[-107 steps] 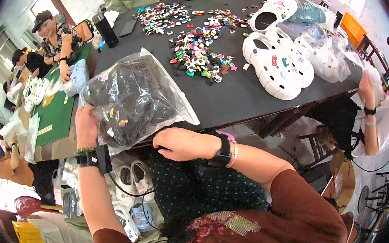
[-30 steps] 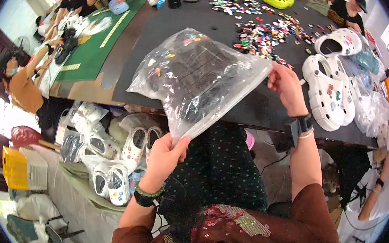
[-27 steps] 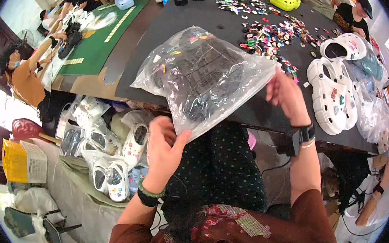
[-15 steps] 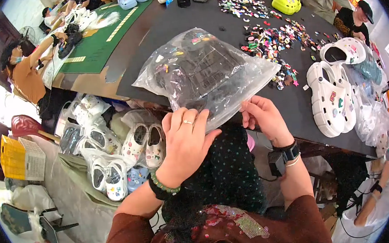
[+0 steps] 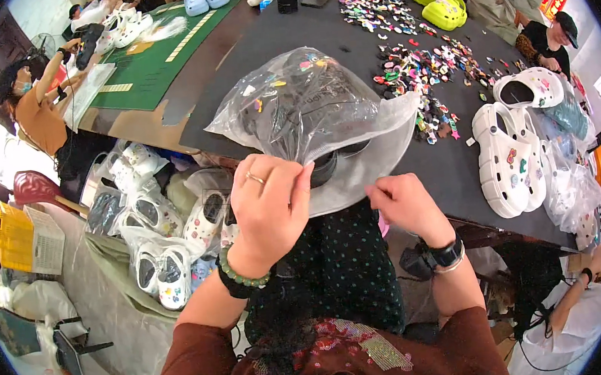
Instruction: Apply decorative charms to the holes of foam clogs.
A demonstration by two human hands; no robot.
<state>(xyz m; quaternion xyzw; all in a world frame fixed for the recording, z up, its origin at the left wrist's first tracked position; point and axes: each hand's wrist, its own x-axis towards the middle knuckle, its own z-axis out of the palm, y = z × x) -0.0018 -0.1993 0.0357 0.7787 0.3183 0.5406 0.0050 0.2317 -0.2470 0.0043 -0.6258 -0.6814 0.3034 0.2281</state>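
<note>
A clear plastic bag (image 5: 311, 110) holding black clogs with small coloured charms lies at the near edge of the dark table (image 5: 286, 37). My left hand (image 5: 267, 204) grips the bag's open near edge, fingers curled over the plastic. My right hand (image 5: 405, 205) pinches the same edge a little to the right. Both wrists wear bands, the right one a black watch.
Several loose coloured charms (image 5: 420, 75) are scattered on the table beyond the bag. White clogs (image 5: 507, 157) lie at the right, yellow-green clogs (image 5: 440, 4) at the far end. Bagged white clogs (image 5: 153, 230) are piled on the left below the table. Other people sit around the tables.
The bag has come down from being held up and now rests on the table edge. Both my hands have moved together onto its near open edge.
</note>
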